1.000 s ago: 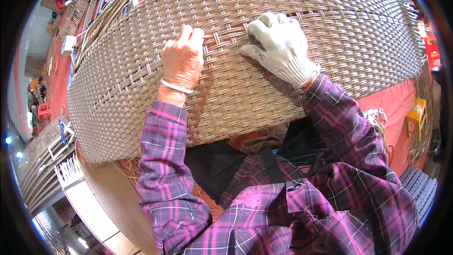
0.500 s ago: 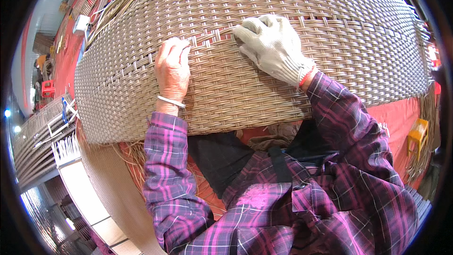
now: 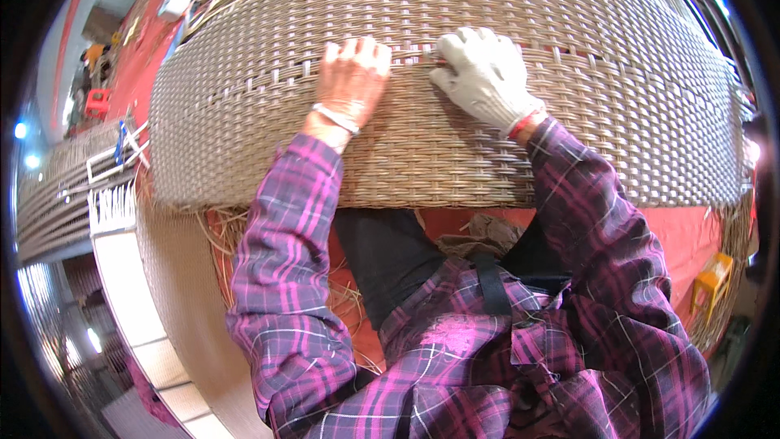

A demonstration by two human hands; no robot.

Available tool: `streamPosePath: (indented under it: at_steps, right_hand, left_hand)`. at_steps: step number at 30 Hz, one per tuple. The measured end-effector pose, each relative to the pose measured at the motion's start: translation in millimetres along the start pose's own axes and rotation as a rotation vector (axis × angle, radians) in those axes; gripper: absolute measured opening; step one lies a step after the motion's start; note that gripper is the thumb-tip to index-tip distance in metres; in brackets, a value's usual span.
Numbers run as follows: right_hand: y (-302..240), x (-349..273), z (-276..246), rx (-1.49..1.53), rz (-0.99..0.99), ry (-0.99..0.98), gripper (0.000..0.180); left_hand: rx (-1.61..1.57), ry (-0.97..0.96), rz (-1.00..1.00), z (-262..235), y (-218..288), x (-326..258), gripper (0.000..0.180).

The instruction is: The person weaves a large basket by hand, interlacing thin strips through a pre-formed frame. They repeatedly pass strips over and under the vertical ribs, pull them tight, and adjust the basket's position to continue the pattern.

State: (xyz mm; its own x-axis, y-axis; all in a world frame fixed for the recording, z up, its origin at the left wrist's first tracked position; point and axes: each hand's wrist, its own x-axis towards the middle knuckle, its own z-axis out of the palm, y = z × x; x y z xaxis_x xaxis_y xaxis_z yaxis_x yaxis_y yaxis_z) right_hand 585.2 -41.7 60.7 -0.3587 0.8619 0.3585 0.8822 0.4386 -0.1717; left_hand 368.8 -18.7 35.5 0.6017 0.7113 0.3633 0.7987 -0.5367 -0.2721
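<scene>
A large brown wicker panel (image 3: 455, 154) lies curved across my lap, with a narrow gap in its weave running sideways. My left hand (image 3: 353, 77), bare with a white band at the wrist, rests on the weave along this gap. Its fingers are slightly apart and bent down onto the strands. My right hand (image 3: 485, 77) wears a whitish knitted glove and sits farther right on the same gap. Its fingers are curled down, and the thumb lies near the index finger. Whatever is under the gloved fingertips is hidden.
Red sheeting (image 3: 682, 232) covers the floor, with loose strands by my left leg. A yellow stool (image 3: 712, 283) stands at the right, a red stool (image 3: 98, 103) far left. Slatted frames (image 3: 57, 203) and a white-edged woven piece (image 3: 130, 276) are at the left.
My left hand has moved right along the gap, closer to my right hand, and its fingers have spread. My right hand stays at about the same place. The view has shifted slightly.
</scene>
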Motion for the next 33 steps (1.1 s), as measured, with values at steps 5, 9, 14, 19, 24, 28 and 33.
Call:
streamPosePath:
  at_steps: [5,9,14,19,24,28,33]
  right_hand:
    - [-10.1,-5.7,-2.6,-0.039,0.012,-0.083,0.031]
    - [-10.8,-13.2,2.3,-0.048,-0.035,0.004,0.031]
    - [-10.2,-13.0,6.8,-0.065,0.023,-0.061,0.031]
    - [-10.7,-10.9,8.6,-0.048,-0.047,0.057,0.028]
    - [-18.7,-0.3,15.8,-0.009,-0.206,0.192,0.025]
    - [-32.2,9.7,22.8,0.04,-0.229,0.149,0.025]
    - [-41.9,11.9,23.9,0.044,-0.205,0.165,0.023]
  left_hand:
    - [0.078,-0.002,0.132,-6.4,3.9,-3.1,0.01]
    - [0.102,-0.086,0.135,-9.1,-4.4,-0.5,0.013]
    - [-0.106,-0.015,0.008,-1.3,-14.5,-7.0,0.019]
    - [-0.159,0.056,-0.063,10.2,-28.9,-17.8,0.023]
    - [-0.099,0.104,-0.178,17.5,-32.7,-30.1,0.023]
    - [-0.042,0.077,-0.113,21.7,-27.8,-28.3,0.019]
    - [-0.092,0.02,-0.095,20.8,-35.3,-22.1,0.018]
